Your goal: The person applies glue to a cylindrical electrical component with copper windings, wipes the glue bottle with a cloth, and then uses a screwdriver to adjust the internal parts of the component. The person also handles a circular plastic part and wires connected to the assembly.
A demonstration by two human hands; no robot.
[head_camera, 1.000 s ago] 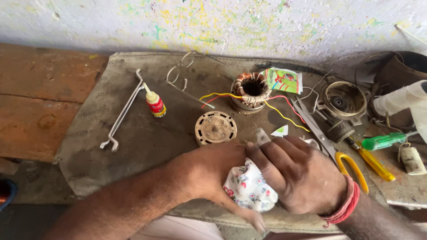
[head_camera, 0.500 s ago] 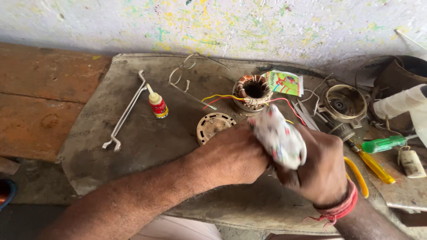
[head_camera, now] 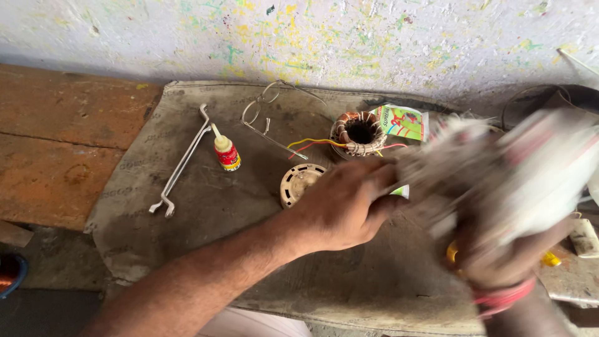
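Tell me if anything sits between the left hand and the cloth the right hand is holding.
Nothing visible does. The left hand reaches right up to the blurred white cloth gripped in the right hand, with no object between them. The round disc and copper coil lie behind the left hand, off that line.

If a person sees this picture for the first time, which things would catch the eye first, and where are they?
The eye goes first to the blurred pale cloth at the right, gripped in the right hand, with the left hand stretched beside it at the centre. Next comes the copper wire coil with yellow and red wires, behind the left hand near the wall. On the grey mat, to the left, lie a small glue bottle and a bent metal rod.
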